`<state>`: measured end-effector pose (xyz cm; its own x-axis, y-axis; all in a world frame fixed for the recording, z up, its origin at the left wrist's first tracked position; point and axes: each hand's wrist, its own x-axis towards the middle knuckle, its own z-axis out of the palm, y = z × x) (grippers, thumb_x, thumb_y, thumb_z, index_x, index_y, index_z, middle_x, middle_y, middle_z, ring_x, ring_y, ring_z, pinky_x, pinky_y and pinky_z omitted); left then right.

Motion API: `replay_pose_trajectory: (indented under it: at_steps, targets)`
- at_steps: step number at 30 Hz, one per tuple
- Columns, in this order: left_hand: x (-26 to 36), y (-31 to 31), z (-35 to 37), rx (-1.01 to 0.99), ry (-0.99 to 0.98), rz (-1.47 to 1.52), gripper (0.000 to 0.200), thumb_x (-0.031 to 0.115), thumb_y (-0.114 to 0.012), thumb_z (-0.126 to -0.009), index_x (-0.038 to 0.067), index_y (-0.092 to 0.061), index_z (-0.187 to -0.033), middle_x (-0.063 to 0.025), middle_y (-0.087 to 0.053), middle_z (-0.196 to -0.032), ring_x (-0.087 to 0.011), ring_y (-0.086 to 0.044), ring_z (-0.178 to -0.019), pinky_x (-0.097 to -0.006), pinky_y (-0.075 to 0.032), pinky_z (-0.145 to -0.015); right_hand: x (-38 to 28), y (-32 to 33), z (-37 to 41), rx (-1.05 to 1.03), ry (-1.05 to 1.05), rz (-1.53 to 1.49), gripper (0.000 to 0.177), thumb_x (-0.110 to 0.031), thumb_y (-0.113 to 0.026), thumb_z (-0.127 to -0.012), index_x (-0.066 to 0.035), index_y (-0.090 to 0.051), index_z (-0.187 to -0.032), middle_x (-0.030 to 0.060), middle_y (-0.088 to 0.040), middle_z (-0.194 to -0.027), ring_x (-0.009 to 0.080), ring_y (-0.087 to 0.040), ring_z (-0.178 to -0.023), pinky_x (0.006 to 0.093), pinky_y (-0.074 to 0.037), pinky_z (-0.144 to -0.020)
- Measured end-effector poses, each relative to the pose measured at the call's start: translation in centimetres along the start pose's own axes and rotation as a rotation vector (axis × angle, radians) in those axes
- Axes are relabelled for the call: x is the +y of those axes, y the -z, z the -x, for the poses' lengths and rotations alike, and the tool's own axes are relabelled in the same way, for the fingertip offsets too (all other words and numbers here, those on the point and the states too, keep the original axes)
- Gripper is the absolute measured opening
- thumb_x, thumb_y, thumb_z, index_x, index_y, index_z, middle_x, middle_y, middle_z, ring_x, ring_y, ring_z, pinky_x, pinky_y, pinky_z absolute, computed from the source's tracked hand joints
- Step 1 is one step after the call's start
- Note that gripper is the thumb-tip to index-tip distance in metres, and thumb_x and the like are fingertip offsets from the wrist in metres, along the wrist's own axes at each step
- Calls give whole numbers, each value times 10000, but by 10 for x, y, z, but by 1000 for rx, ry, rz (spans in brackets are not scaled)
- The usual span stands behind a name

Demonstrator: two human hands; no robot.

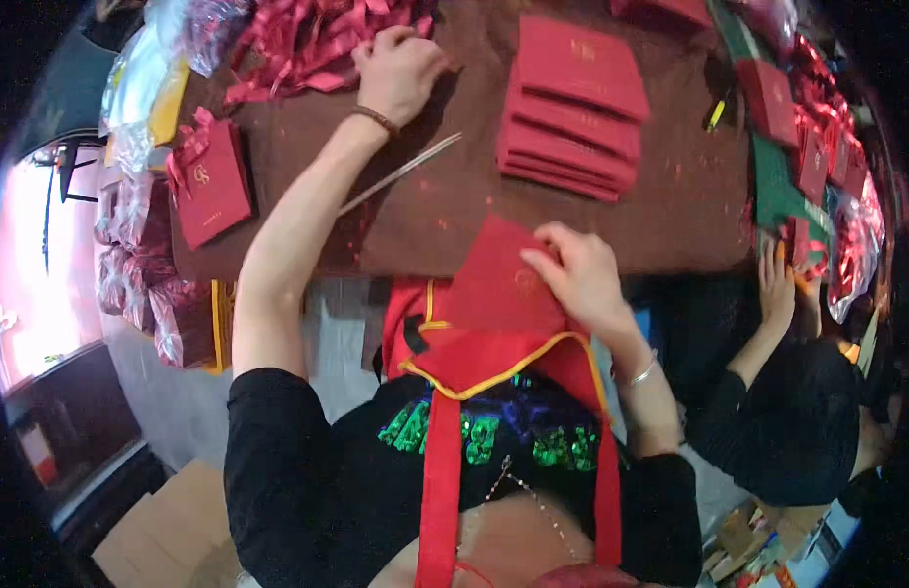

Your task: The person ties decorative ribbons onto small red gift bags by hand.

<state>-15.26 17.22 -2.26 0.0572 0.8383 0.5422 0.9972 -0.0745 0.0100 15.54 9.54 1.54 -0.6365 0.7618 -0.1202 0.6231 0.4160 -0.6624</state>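
Note:
My right hand (582,274) pinches a red paper bag (498,279) by its side, with the thumb across its front. The bag is tilted in front of my red apron (474,363), at the near table edge. Over the edge of a pile of red ribbons (317,49), my left hand (400,76) is closed with its fingers curled downward. Its fingertips are hidden, so what they hold, if anything, does not show. A thin pale rod (400,174) lies on the table below that hand.
Stacked red bags (572,118) lie at table centre-right. One ribboned red bag (209,186) is at the left edge. A yellow pen-like object (716,116) lies at right. A co-worker's hands (783,274) are at the right edge, beside plastic-wrapped red goods (851,230).

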Motion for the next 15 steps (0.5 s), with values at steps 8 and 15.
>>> replay_pose_trajectory:
  at_steps: [8,15]
  targets:
    - [40,87,75,-276,165,461,153,255,-585,-843,175,-665,-945,17,-633,-788,-178,-561,-804,-374,-311,-812,8,3,-9,-154,-82,-274,252,-214,-633,-820,-7,-592,-956,70,-580,-680,122,-529,-619,271,-425,-584]
    - [91,101,96,-315,57,526,96,191,-611,-808,157,-645,-892,1,-573,-762,-190,-524,-823,-381,-296,-810,5,-2,-12,-256,-171,-404,251,-160,-605,-847,15,-575,-1025,-10,-567,-754,57,-486,-709,221,-419,-641]
